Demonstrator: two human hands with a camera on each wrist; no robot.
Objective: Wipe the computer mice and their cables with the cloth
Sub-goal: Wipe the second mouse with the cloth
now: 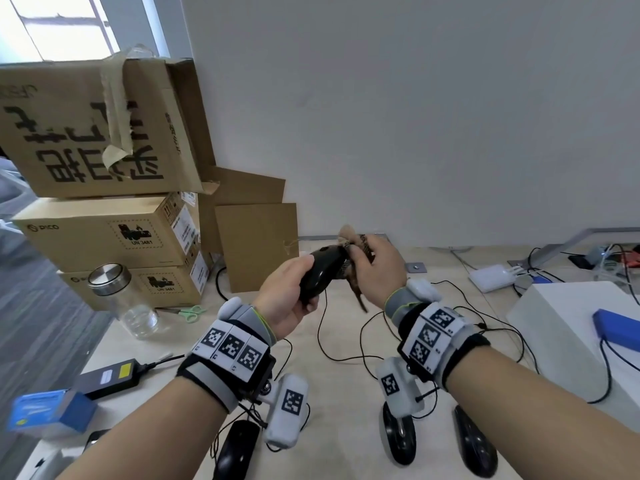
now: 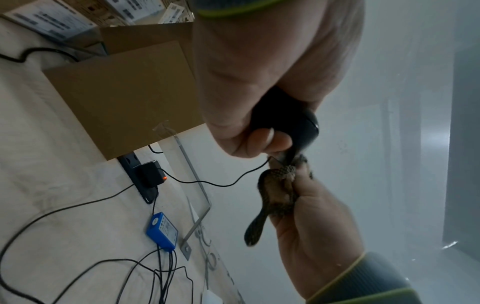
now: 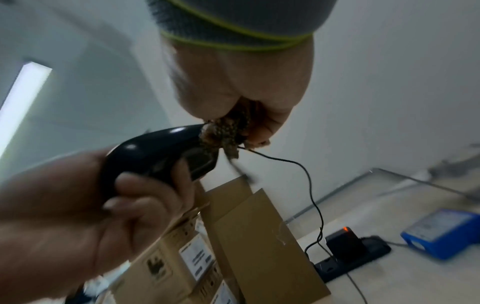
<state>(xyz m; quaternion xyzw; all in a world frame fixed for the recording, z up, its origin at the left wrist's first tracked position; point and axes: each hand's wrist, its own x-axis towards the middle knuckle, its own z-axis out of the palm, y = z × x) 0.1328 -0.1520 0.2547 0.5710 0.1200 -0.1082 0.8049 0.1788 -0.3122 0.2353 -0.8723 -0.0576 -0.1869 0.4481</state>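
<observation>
Wiping underway: left hand [image 1: 284, 292] grips one black mouse [image 1: 320, 271], right hand [image 1: 377, 268] pinches the cloth [image 1: 349, 237] at its front, while three mice [image 1: 398, 438] on the bench [image 1: 346, 393] apparently await attention.

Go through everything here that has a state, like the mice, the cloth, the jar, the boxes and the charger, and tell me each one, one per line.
Glossy black mouse: lifted, gripped by left hand.
Brown patterned cloth: bunched in right hand, pressed against the mouse's front.
Three black mice: lying on the beige table.
Clear glass jar: upright, metal lid on.
Top cardboard box: flaps open, tape torn.
Black charger: plugged in, orange light on.
</observation>
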